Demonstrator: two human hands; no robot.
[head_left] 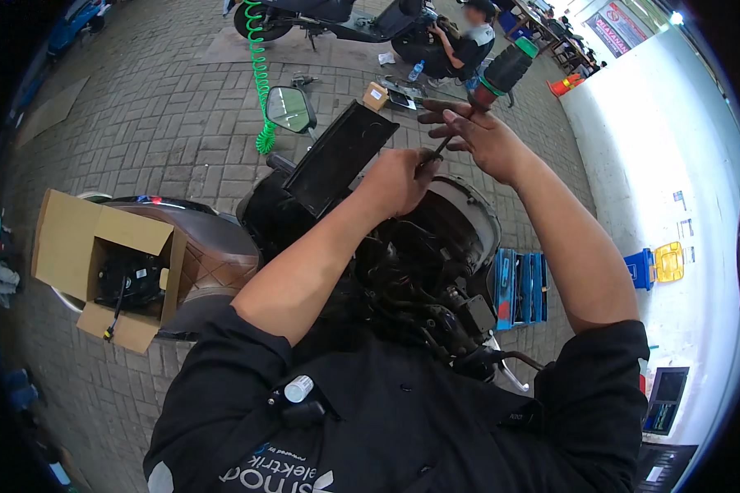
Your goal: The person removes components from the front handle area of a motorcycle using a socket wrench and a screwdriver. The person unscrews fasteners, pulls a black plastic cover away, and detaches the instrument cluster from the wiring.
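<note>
My left hand (399,181) is closed in a pinch on the lower end of a thin-shafted screwdriver (508,69). Its thick dark handle has green bands and a red collar, and tilts up to the right. Close to the collar and shaft is my right hand (489,146), fingers stretched out and spread, pointing left. Below both hands lies the opened front of a scooter (423,279), with wiring and dark parts exposed. A black rectangular panel (341,156) stands by my left forearm. What the shaft's tip meets is hidden by my left fingers.
An open cardboard box (66,246) with black parts sits on the brown scooter seat (214,259). Left of the panel is a mirror (288,108); beyond hangs a green coiled hose (259,78). A blue toolbox (520,287) lies right. Another person (460,49) sits by a second scooter (329,20).
</note>
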